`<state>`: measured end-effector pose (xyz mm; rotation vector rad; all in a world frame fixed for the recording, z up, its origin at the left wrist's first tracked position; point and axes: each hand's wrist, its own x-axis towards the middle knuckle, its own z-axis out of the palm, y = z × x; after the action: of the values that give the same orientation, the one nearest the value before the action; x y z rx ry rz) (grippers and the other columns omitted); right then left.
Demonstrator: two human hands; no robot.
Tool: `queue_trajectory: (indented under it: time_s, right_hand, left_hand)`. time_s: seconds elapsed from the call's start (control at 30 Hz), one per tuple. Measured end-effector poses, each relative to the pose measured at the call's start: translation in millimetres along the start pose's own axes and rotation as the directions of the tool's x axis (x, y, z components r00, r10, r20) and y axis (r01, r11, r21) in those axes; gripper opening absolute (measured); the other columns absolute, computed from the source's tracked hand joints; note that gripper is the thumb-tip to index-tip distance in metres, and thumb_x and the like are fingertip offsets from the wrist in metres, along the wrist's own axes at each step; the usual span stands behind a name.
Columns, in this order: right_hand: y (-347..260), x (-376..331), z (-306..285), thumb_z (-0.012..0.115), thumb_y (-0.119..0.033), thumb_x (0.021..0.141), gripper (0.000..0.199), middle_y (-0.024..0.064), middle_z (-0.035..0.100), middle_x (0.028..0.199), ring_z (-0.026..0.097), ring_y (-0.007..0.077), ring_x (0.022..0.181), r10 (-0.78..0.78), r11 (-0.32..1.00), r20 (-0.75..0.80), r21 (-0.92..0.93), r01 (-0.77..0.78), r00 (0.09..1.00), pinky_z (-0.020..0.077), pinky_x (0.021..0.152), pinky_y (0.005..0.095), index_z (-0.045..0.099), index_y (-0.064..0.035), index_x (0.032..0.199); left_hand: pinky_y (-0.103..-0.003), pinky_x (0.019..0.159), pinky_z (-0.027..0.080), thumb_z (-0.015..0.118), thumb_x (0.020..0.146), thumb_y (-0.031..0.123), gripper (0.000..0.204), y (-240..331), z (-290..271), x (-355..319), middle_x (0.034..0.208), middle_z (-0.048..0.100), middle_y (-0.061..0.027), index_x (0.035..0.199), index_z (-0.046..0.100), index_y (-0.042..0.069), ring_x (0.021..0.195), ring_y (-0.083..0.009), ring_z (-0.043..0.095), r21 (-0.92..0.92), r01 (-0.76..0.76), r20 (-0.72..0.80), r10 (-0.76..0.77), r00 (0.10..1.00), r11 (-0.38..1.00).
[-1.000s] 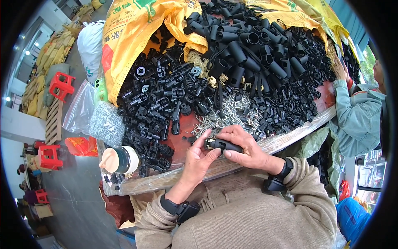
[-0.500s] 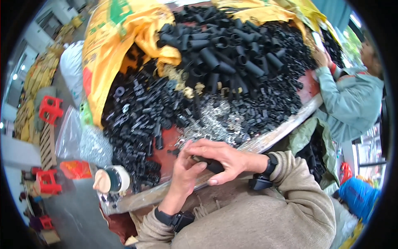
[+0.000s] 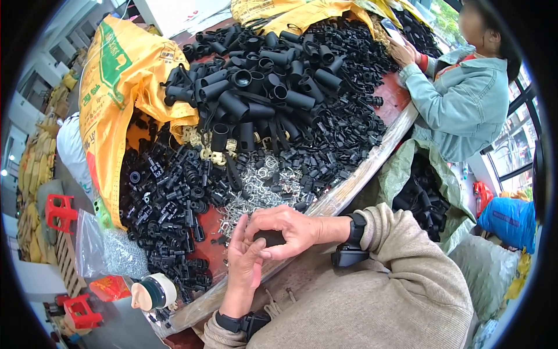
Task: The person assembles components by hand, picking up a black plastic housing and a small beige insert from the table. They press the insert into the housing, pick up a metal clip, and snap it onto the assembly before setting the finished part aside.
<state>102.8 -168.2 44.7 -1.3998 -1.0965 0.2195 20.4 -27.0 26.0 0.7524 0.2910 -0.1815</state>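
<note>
My left hand point(image 3: 243, 264) and my right hand point(image 3: 293, 231) meet in front of my chest, over the table's near edge. Between them is a dark, rounded black part point(image 3: 269, 237), mostly covered by my fingers. My right hand curls round it, thumb and fingers closed. The left thumb and fingers press at its left end; its exact kind is hidden. Just beyond my hands lies a heap of small silvery metal clips point(image 3: 261, 185). Black plastic fittings point(image 3: 165, 203) are piled to the left, and larger black tubes point(image 3: 232, 104) farther back.
A wooden-edged table point(image 3: 372, 166) carries the piles. Yellow woven sacks point(image 3: 110, 116) lie at its far side. A lidded cup point(image 3: 156, 292) stands at the left corner. At the right, a person point(image 3: 459, 99) holds a phone point(image 3: 393, 30) beyond an open green sack point(image 3: 401, 174).
The view has shifted, so the piles sit farther left and the person at the right shows more fully. My hands stay together round the black part, with the right fingers more curled.
</note>
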Motion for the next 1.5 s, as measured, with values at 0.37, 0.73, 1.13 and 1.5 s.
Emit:
queue_trajectory:
  time_s: [0.37,0.73,1.13,1.5]
  right_hand:
    - [-47.7,-67.3,-91.0,0.058,-0.016,0.071,0.021,0.0080,0.060,0.078,0.057,0.0168,0.068,0.269,0.881,-0.339,-0.291,-0.373,0.901,0.0455,0.061,0.0277,0.059,-0.0001,0.084]
    - [-88.7,-237.9,-170.1,0.057,-0.019,0.075,0.019,0.0096,0.058,0.062,0.055,0.0150,0.056,0.230,0.194,-0.834,-0.465,-0.864,0.501,0.0431,0.055,0.0271,0.057,0.0007,0.076]
    - [-56.4,-226.3,-182.3,0.057,-0.003,0.075,0.011,0.0140,0.057,0.089,0.055,0.0281,0.083,0.029,0.096,-0.667,-0.740,-0.666,0.745,0.0430,0.076,0.0329,0.056,0.0027,0.085]
    - [-27.1,-86.9,-113.3,0.055,0.004,0.074,0.007,0.0124,0.056,0.088,0.054,0.0244,0.077,0.005,0.409,-0.306,-0.868,-0.281,0.952,0.0430,0.071,0.0297,0.053,0.0026,0.081]
  left_hand:
    - [-0.023,0.068,0.048,0.059,0.081,0.008,0.054,-1.6,-0.8,10.8,0.097,0.059,-0.0135,0.127,0.032,0.000,0.077,-0.0148,0.059,0.221,0.108,0.064,-0.125,0.990,0.969]
    - [-0.022,0.067,0.048,0.057,0.082,0.010,0.043,2.4,-5.4,13.0,0.093,0.060,-0.0119,0.120,0.041,0.000,0.077,-0.0144,0.059,0.207,0.077,0.035,-0.086,0.996,0.975]
    - [-0.021,0.067,0.044,0.057,0.081,0.010,0.039,30.7,-52.6,-88.4,0.081,0.060,-0.0075,0.116,0.045,-0.001,0.072,-0.0114,0.056,0.465,-0.321,-0.131,0.423,0.896,0.825]
    - [-0.027,0.080,0.042,0.064,0.074,0.004,0.056,49.0,-120.0,-131.8,0.101,0.050,-0.0087,0.123,0.036,0.000,0.097,-0.0131,0.049,0.883,-0.275,-0.368,0.925,0.098,0.380]
